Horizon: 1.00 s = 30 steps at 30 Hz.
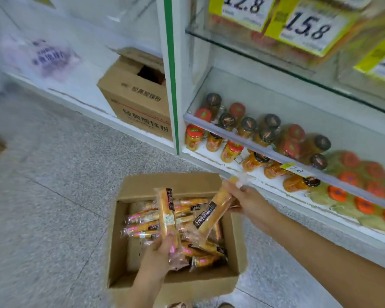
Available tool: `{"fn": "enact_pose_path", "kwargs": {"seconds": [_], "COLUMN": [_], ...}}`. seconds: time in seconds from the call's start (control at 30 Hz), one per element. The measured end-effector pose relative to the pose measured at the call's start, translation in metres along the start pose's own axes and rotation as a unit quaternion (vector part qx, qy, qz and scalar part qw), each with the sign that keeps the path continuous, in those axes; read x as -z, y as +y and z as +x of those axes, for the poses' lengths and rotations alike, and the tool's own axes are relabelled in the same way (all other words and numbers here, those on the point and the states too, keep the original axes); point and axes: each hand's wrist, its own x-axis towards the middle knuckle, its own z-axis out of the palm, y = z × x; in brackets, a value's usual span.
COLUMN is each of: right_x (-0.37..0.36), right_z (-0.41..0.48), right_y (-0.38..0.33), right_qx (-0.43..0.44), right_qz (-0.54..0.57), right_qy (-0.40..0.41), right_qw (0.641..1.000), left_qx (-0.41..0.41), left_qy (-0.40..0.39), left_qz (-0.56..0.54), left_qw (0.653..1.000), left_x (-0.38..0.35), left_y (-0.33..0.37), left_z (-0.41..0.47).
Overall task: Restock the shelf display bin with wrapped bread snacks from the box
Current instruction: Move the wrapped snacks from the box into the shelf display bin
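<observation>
An open cardboard box [236, 236] sits on the floor below me, holding several wrapped bread snacks [142, 227] in clear wrappers with pink and black labels. My left hand [158, 254] grips one long wrapped bread snack [166, 212] upright above the box. My right hand [247, 203] holds another wrapped bread snack [216, 207] tilted over the box's right side, its top end pointing toward the low shelf. No shelf display bin for bread is visible.
A white shelf unit [231, 134] on the right carries jars with red and dark lids [233, 150] behind a rail. Yellow price tags [307, 25] hang above. A closed brown carton [138, 101] stands by the green-edged post. Speckled grey floor [49, 196] lies left.
</observation>
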Motion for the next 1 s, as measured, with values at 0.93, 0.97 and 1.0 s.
{"fn": "enact_pose_path", "kwargs": {"seconds": [0.93,0.97,1.0], "right_x": [0.01,0.004,-0.001], "right_z": [-0.319,-0.313,-0.305], "right_y": [-0.28,-0.293,-0.306], "right_qx": [0.29,0.3,0.318], "right_qz": [0.031,0.002,-0.028], "right_qy": [-0.048,-0.048,-0.033], "right_qw": [0.955,0.953,0.947], "left_qx": [-0.234,-0.246,-0.261], "left_qy": [-0.236,-0.236,-0.24], "left_qz": [-0.356,-0.345,-0.334], "left_qw": [0.873,0.874,0.873], "left_x": [-0.106,-0.105,-0.102], "left_y": [0.223,0.232,0.24], "left_z": [-0.344,-0.34,-0.336]}}
